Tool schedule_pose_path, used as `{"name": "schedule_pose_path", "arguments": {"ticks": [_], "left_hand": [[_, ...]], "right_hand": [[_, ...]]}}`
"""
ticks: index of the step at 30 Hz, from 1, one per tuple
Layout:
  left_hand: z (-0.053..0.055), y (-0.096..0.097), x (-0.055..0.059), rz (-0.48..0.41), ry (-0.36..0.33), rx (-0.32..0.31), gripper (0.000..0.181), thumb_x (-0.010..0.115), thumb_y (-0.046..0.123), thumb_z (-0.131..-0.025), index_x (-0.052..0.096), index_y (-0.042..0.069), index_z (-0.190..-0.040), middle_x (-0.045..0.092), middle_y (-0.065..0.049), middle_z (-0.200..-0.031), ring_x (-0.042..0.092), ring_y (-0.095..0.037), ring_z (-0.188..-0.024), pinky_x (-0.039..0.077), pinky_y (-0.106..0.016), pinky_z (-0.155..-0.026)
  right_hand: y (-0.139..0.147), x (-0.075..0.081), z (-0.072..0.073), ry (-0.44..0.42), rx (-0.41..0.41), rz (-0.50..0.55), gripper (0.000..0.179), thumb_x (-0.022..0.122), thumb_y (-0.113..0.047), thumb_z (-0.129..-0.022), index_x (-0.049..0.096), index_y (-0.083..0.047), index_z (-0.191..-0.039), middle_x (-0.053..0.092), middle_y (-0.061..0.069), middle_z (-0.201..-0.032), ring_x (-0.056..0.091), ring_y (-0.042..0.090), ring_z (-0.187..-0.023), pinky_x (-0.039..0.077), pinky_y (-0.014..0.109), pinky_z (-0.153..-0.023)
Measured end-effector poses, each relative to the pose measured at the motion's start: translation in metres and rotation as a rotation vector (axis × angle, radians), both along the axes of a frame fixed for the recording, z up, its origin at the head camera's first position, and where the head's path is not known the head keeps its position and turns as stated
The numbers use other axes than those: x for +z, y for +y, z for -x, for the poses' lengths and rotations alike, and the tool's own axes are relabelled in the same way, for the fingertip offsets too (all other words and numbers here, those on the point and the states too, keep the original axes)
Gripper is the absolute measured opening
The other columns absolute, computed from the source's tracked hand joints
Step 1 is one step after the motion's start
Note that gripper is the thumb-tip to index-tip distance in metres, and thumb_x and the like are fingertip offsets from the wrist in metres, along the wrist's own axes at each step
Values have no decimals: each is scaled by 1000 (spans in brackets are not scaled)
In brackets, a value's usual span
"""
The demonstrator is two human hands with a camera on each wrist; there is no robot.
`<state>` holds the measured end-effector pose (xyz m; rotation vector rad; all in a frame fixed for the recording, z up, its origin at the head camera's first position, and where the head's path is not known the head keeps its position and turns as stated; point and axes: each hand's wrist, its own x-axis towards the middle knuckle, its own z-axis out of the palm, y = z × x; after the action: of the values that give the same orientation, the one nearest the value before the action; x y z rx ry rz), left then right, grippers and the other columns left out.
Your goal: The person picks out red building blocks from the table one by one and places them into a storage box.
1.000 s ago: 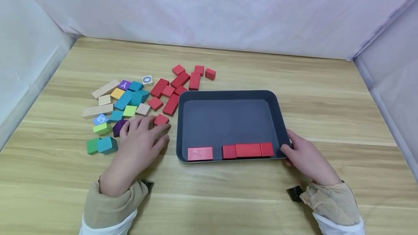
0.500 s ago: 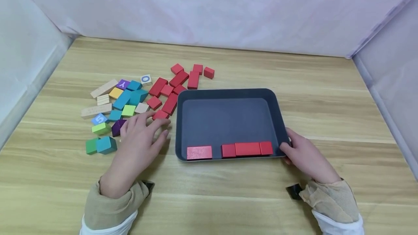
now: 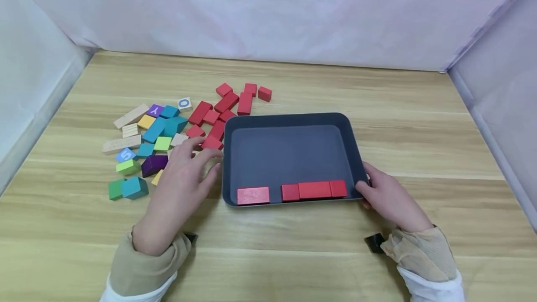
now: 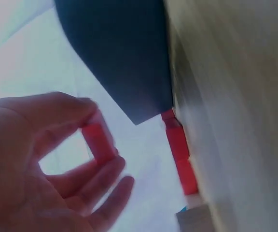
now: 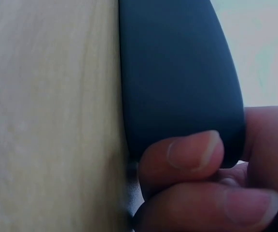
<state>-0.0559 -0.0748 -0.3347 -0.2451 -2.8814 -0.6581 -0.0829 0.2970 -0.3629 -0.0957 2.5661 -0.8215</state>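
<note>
My left hand (image 3: 180,183) pinches a small red block (image 4: 99,140) between thumb and fingertips, lifted off the table in the left wrist view. In the head view that red block (image 3: 212,142) shows just past the fingers, close to the left wall of a dark grey tray (image 3: 289,153). At the tray's near right corner, my right hand (image 3: 388,197) grips the rim, thumb on top and fingers curled outside and below. Along the near wall inside the tray lie a pinkish-red block (image 3: 253,195) and a row of red blocks (image 3: 314,189).
Several loose red blocks (image 3: 226,102) lie behind and left of the tray. Further left is a mixed group with teal blocks (image 3: 154,130), a purple block (image 3: 153,165), plain wooden sticks (image 3: 122,144) and a green block (image 3: 116,189). Pale sheets (image 3: 268,17) wall the table.
My left hand has raised a red block from the table and shifted slightly right toward the tray. The right hand keeps its hold on the tray corner. The view has shifted a little.
</note>
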Motion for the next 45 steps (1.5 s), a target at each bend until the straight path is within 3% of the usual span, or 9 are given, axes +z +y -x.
{"name": "schedule_pose_path", "arguments": {"ticks": [4, 12, 21, 25, 33, 38, 45], "left_hand": [[2, 7, 5, 32, 26, -60, 29, 71, 19, -75, 63, 18, -103, 43, -11, -125, 39, -28, -111, 45, -45, -78], [9, 30, 9, 134, -1, -230, 35, 72, 26, -75, 63, 18, -107, 44, -11, -125, 40, -27, -114, 43, -42, -87], [17, 51, 3, 218, -31, -400, 36, 70, 33, -75, 63, 22, -108, 45, -8, -123, 44, -21, -108, 44, -36, -85], [18, 59, -1, 211, -71, -457, 38, 65, 41, -77, 63, 23, -110, 44, -8, -125, 43, -21, -109, 45, -37, -84], [18, 72, -6, 206, -219, -556, 68, 46, 73, -70, 57, 27, -118, 39, -5, -130, 40, -20, -111, 43, -37, -85], [18, 76, -5, 240, -264, -602, 75, 45, 76, -67, 54, 26, -123, 39, -5, -130, 38, -20, -112, 41, -40, -88], [17, 73, -8, 257, -290, -590, 72, 50, 71, -69, 53, 25, -124, 37, -5, -133, 35, -21, -116, 37, -40, -91]], "right_hand": [[-3, 1, 2, -14, 0, -4, 36, 40, -17, -87, 38, -17, -123, 50, 2, -52, 47, 19, -48, 36, 29, -50], [-3, 4, 1, -22, -10, 10, 42, 40, -17, -88, 35, -16, -129, 50, 3, -53, 46, 19, -47, 34, 30, -47], [-4, 4, 0, -20, -15, 19, 41, 41, -17, -88, 35, -16, -129, 50, 3, -53, 44, 19, -45, 34, 30, -45], [-4, 4, 1, -19, -8, 18, 42, 41, -16, -87, 35, -16, -129, 50, 3, -52, 44, 18, -45, 34, 30, -46], [-4, 4, 0, -14, -10, 16, 40, 40, -15, -86, 37, -15, -126, 50, 3, -52, 45, 18, -45, 34, 29, -46], [-2, 4, 0, -13, -14, 23, 40, 41, -15, -86, 37, -15, -126, 50, 3, -52, 45, 18, -46, 34, 29, -46], [-1, 3, 1, -26, -20, 30, 43, 40, -15, -87, 35, -15, -130, 51, 3, -53, 47, 18, -47, 35, 29, -49]]}}
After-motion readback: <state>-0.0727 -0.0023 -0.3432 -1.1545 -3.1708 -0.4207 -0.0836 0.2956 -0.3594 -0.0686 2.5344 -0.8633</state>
